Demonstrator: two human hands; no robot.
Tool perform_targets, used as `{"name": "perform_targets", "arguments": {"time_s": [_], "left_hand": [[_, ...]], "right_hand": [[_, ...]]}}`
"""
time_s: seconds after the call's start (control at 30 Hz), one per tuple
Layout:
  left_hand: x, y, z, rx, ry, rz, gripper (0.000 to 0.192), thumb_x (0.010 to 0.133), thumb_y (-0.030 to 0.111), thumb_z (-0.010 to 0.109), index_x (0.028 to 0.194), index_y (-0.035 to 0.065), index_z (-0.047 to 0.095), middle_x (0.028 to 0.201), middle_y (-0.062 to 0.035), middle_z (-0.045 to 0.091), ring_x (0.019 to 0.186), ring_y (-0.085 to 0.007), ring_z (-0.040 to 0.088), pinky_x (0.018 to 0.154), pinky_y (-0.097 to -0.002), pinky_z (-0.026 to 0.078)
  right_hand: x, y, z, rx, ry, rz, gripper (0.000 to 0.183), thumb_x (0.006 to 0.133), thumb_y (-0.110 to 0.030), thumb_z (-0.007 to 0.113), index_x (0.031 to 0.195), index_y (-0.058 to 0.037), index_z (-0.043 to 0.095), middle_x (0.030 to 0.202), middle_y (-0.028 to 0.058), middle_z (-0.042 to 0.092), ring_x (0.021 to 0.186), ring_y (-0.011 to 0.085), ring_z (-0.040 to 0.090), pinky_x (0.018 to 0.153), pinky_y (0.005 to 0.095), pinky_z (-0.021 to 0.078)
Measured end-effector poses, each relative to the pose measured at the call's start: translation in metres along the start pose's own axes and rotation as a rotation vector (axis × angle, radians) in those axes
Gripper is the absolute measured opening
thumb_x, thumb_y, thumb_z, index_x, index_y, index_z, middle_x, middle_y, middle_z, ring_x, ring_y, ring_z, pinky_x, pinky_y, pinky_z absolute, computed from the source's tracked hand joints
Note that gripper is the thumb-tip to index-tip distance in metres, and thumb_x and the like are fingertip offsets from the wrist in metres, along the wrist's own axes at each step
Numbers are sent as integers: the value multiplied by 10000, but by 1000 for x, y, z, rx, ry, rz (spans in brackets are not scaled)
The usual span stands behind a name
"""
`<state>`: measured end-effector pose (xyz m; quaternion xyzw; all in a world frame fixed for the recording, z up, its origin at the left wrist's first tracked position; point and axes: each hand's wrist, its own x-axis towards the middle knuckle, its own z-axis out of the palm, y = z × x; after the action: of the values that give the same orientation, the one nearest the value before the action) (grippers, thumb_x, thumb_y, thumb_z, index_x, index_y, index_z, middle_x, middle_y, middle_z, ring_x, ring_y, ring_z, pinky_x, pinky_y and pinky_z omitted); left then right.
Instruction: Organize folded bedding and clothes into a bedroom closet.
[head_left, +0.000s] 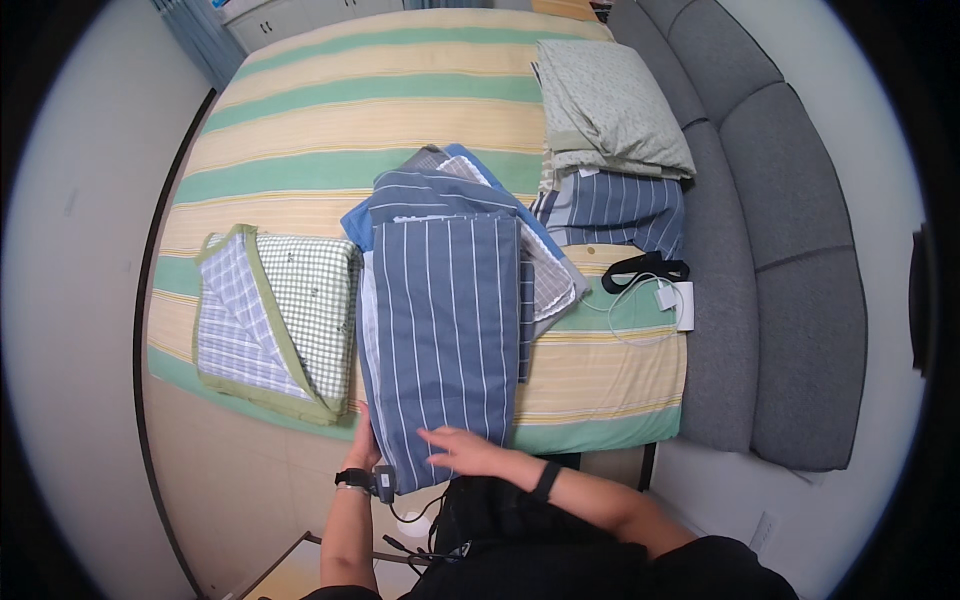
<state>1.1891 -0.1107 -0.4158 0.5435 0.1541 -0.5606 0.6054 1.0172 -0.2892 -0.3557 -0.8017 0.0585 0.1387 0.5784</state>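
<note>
A folded blue cloth with white stripes (450, 322) lies lengthwise on the striped bed, its near end reaching past the bed's edge towards me. My left hand (364, 442) is at its left near edge, with the fingers partly hidden by the cloth; whether it grips is not plain. My right hand (461, 450) rests over the top near the near end, fingers spread. Beneath the cloth's far end lie other pieces, among them a grey checked one with a scalloped white edge (551, 277). Left of it is a folded green-checked quilt (307, 300) with a green border.
A pale patterned folded bedding piece (607, 105) sits on a blue striped one (622, 210) at the far right. Near the grey padded headboard (787, 225) are a black strap (637, 266), a white charger (666, 298) and its cable. A black-edged wall borders the left.
</note>
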Motion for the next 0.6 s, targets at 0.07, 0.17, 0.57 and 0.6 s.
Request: {"name": "perform_targets", "arguments": {"time_s": [0.07, 0.17, 0.57, 0.6], "left_hand": [[-11, 11, 1, -285, -86, -33, 620, 883, 346, 584, 1337, -28, 387, 1254, -151, 543, 1106, -284, 552, 980, -375, 427], [-17, 19, 17, 471, -105, 72, 709, 766, 171, 728, 1346, -15, 364, 1275, -161, 522, 1118, -267, 548, 965, -388, 443], [-181, 140, 98, 168, 69, 363, 737, 676, 42, 705, 1310, -64, 345, 1083, -187, 575, 940, -292, 611, 840, -392, 507], [-200, 153, 94, 209, 94, 431, 746, 677, 56, 704, 1316, -62, 337, 1091, -188, 574, 950, -294, 609, 838, -396, 509]], "right_hand": [[-18, 30, -13, 201, 184, 59, 500, 857, -134, 613, 1324, -59, 451, 1073, 151, 581, 1025, 241, 570, 867, 324, 467], [-45, 95, -38, 467, 494, 328, 420, 828, -43, 623, 1235, -50, 519, 1029, 66, 585, 953, 135, 562, 835, 268, 471], [-14, -1, -57, 1297, 361, 161, 654, 814, -139, 701, 1364, -26, 364, 1277, 88, 518, 1151, 205, 506, 984, 335, 399], [-4, -28, -61, 1283, 388, 86, 664, 800, -122, 711, 1360, -22, 367, 1271, 92, 520, 1150, 198, 505, 984, 334, 399]]}}
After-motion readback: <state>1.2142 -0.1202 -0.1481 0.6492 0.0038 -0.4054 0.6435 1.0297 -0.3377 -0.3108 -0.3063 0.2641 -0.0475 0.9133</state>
